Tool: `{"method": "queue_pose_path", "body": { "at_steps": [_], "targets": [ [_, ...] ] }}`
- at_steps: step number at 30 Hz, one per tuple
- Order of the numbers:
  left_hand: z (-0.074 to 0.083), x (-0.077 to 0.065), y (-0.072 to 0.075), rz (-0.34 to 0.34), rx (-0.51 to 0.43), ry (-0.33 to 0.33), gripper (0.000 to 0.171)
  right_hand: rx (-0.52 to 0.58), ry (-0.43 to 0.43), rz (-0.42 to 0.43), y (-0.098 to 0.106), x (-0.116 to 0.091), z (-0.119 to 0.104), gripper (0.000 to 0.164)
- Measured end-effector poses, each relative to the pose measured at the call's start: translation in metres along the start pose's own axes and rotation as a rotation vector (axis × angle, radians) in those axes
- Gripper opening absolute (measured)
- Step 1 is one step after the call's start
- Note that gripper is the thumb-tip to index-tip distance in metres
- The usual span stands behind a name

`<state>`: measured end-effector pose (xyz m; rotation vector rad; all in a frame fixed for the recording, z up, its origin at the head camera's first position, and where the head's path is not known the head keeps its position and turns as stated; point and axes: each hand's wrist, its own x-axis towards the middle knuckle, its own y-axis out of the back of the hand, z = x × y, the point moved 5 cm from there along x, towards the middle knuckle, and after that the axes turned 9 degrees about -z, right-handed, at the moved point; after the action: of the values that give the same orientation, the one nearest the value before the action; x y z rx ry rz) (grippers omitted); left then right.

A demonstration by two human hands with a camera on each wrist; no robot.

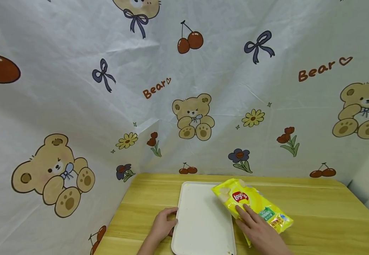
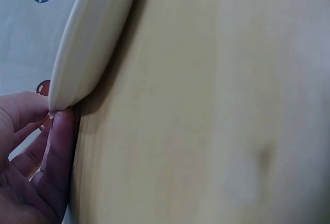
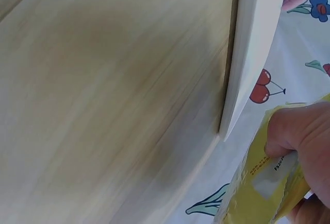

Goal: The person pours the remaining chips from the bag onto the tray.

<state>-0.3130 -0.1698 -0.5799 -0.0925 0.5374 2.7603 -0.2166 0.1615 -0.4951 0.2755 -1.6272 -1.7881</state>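
Yellow bag [image 1: 257, 200], gripped by the right hand [image 1: 258, 229] at the head view's lower right, slants its long axis down rightward from the tray [image 1: 202, 221], whose left edge the left hand [image 1: 163, 225] pinches.

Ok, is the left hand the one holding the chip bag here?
No, the head view shows the left hand gripping the edge of the white tray, while the right hand holds the yellow chip bag.

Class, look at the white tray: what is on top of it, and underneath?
Small specks lie on the white tray; the yellow bag hides part of its right edge. The wooden table shows around it; what lies beneath is covered.
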Motion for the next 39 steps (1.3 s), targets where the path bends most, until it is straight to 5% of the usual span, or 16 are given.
{"method": "queue_pose_path", "body": {
  "at_steps": [11, 19, 39],
  "targets": [
    [0.004, -0.002, 0.000, 0.017, 0.000, -0.020, 0.044, 0.074, -0.001, -0.096, 0.002, 0.011, -0.011, 0.091],
    [0.003, 0.001, -0.001, 0.030, -0.007, -0.016, 0.043, 0.063, 0.027, -0.036, 0.004, 0.017, -0.016, 0.094],
    [0.003, 0.000, -0.001, 0.053, 0.027, -0.008, 0.044, 0.076, 0.116, -0.067, 0.014, 0.032, -0.036, 0.089]
  ]
}}
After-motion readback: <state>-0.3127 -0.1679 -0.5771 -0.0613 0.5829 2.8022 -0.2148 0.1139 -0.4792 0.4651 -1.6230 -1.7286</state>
